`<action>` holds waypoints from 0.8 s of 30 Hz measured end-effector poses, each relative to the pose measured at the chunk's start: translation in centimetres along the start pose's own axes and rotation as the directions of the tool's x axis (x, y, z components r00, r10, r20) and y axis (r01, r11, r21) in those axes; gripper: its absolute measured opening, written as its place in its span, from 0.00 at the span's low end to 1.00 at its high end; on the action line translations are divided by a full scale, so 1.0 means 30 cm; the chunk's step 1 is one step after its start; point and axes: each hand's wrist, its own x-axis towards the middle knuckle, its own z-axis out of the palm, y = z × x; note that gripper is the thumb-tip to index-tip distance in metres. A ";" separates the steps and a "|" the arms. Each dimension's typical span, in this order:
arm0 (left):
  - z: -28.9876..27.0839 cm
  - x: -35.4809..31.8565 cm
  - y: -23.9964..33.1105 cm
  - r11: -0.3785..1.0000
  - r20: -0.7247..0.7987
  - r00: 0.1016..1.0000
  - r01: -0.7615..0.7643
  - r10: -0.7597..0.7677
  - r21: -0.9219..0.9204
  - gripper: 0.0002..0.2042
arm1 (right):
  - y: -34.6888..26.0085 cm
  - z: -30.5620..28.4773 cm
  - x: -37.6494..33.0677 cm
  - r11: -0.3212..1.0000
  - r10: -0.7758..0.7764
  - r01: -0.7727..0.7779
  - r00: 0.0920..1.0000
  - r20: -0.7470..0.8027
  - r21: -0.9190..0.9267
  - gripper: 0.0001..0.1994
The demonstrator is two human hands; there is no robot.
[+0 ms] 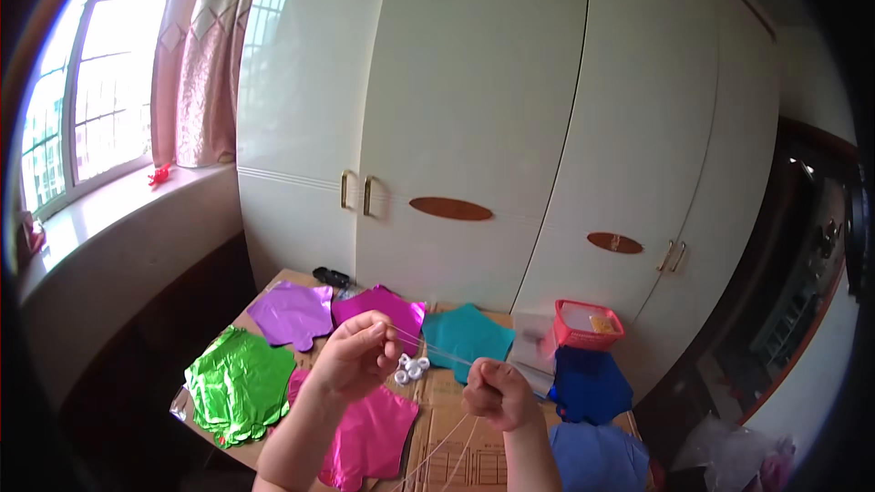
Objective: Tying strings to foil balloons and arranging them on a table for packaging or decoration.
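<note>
Thin pale string (428,346) runs in two strands between my hands above the table. Its one end is pinched in the fingertips of my left hand (357,355). My right hand (499,394) is closed around the string in a fist, and loose strands drop from it toward the lower edge. Under my left forearm lies a pink foil sheet (369,437) with a wavy outline. A small cluster of white rings (412,369) rests on the table between my hands, apart from both.
Cardboard (447,401) covers the table. Around it lie crinkled green foil (239,387), purple (292,314), magenta (401,305), teal (469,342), dark blue (592,387) and lighter blue (597,460) sheets. A red basket (588,337) stands far right; a black object (331,277) lies far left.
</note>
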 end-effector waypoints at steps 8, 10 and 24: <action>-0.121 0.081 -0.136 0.798 -0.264 0.815 -0.345 0.516 0.493 0.07 | 0.081 0.050 0.042 0.206 -0.297 -0.038 0.950 -0.100 -0.978 0.06; -0.110 0.074 -0.125 0.243 0.016 0.773 -0.219 0.634 0.945 0.06 | 0.054 0.090 0.027 0.215 -0.365 0.019 0.929 -0.062 -0.977 0.06; -0.178 0.098 -0.143 0.945 -0.174 0.970 -0.209 0.169 -0.252 0.27 | 0.018 0.010 -0.016 0.393 -0.168 0.058 0.986 -0.010 -0.918 0.09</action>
